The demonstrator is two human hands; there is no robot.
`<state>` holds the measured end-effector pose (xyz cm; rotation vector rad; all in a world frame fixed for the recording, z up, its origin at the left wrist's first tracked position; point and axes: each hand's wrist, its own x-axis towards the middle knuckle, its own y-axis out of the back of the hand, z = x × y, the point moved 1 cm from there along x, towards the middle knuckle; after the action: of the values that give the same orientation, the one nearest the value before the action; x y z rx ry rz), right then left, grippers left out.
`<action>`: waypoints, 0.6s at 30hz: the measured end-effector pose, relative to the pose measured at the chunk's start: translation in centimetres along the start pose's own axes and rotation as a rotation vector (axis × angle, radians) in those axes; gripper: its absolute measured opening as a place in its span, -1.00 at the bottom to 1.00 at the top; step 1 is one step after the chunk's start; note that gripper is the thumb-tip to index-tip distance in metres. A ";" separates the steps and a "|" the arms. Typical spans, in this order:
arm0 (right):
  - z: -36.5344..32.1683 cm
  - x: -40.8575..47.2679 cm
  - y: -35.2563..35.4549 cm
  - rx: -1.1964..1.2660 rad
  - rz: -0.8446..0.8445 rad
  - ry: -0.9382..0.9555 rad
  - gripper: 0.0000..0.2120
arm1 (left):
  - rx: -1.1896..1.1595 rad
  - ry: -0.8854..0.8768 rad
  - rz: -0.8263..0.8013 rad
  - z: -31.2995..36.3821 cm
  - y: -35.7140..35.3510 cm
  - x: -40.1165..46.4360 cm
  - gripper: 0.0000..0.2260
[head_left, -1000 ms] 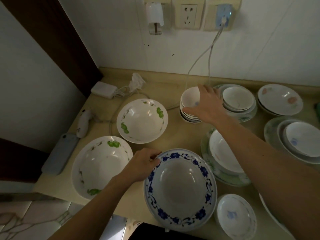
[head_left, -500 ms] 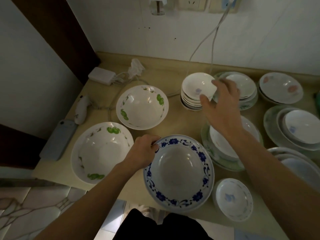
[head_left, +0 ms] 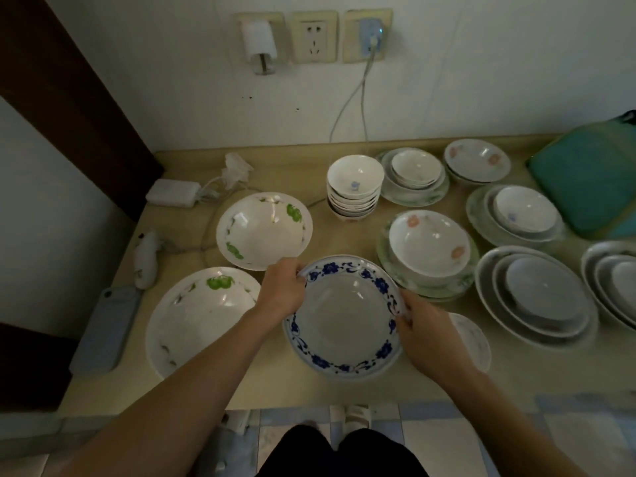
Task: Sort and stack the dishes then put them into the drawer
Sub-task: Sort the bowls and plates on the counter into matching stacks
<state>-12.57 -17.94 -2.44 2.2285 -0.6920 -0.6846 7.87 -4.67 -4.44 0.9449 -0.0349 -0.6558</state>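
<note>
The countertop (head_left: 192, 383) carries all the dishes, and the blue-rimmed bowl (head_left: 344, 315) near its front edge serves as the landmark. A teal bag (head_left: 585, 187), not in view half a second ago, lies far to the right and behind that bowl. Just left of the bowl sits the largest green-leaf bowl (head_left: 199, 318), and behind-left of it a smaller green-leaf bowl (head_left: 263, 230); both sit where they did before. To the right of the blue-rimmed bowl is a nest of oval dishes (head_left: 535, 297), and behind-right, touching close, a pink-flower bowl on a green-edged plate (head_left: 428, 249). Directly behind the landmark stands the stack of small bowls (head_left: 354, 187), which the right hand was reaching over a moment ago. A small saucer (head_left: 473, 339) shows just right of the bowl, partly hidden by the right hand. A grey phone (head_left: 103, 328) lies far left of the bowl.

The left hand (head_left: 282, 294) still grips the blue-rimmed bowl's left rim, fingers curled over the edge. The right hand (head_left: 426, 335) has come back from the stack and now clasps the bowl's right rim, thumb on top of the edge. The bowl has kept its place near the front edge between the large green-leaf bowl and the saucer; whether it is lifted off the counter I cannot tell.
</note>
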 end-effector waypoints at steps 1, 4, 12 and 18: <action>-0.2 -0.4 -0.3 0.013 0.001 -0.020 -0.74 | -0.007 0.004 0.015 0.0 0.1 0.1 -0.80; -0.8 -1.2 -0.9 -0.006 0.009 -0.075 -0.69 | -0.041 -0.025 0.031 -0.7 0.5 0.3 -0.86; -1.4 -1.5 -1.2 -0.002 0.016 -0.112 -0.70 | -0.355 0.007 0.179 -8.0 9.1 -2.3 -0.87; -1.6 -1.3 -2.7 0.096 0.059 -0.163 -0.61 | -0.068 0.255 0.442 -18.3 12.6 -7.5 -0.76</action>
<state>-11.75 -14.71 -3.13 2.2470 -0.8845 -0.8261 13.80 18.05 -3.97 0.9101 0.0051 -0.1258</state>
